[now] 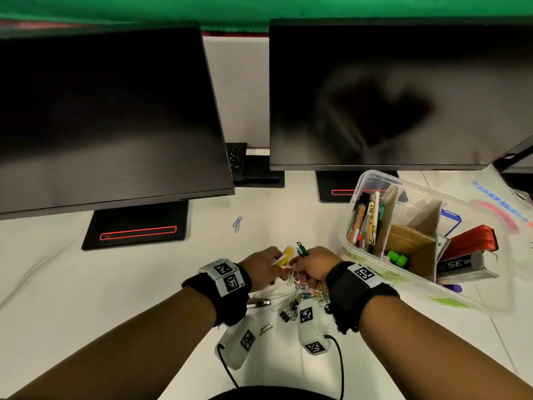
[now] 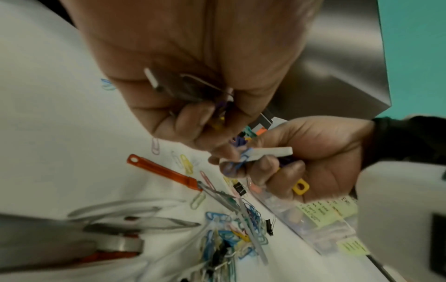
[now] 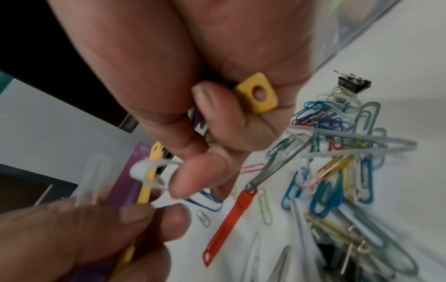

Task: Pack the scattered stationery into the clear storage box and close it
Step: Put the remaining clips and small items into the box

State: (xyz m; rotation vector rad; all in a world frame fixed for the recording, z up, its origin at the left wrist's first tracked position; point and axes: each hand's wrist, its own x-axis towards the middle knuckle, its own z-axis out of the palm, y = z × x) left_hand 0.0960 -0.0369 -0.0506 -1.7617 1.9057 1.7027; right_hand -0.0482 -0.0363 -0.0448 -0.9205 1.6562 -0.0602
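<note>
Clear storage box [image 1: 360, 180]: one, open, on the white desk [image 1: 144, 284] to the person's right, below the right-hand monitor [image 1: 398, 93]; no lid on it, and which nearby item is the lid cannot be told. Contents: one bundle of pens and markers [image 1: 364, 223] upright in the far compartment, count not readable; cardboard dividers [image 1: 415, 241]; two small green blocks [image 1: 398, 258] in the near compartment. Beside the box, outside it: one red stapler [image 1: 473, 241] and one box of staples [image 1: 458, 265]. Judged status: partly packed; small items and closing remain. Left hand [image 1: 264, 267]: fingers curled and clamped on a few thin plastic strips, one yellow strip [image 3: 150, 175] and one purple strip [image 3: 125, 181] plain to see, with a white paper clip [image 3: 147, 167] hooked round the yellow one. Right hand [image 1: 313, 265]: fist closed on another bundle, a green strip [image 1: 301, 249] sticking out above and a yellow end tab [image 3: 257, 94] below, while its fingertips [image 3: 190, 183] pinch at the white clip; both hands meet just above the desk, left of the box. Still loose on the desk: one heap of coloured paper clips [image 3: 337, 162], too many and too tangled to count; at least two black binder clips [image 2: 240, 188]; one orange strip [image 2: 164, 171]; one blue paper clip [image 1: 237, 223] apart, nearer the monitors; one pair of scissors [image 2: 135, 215], blurred. Monitors: two, dark.
</note>
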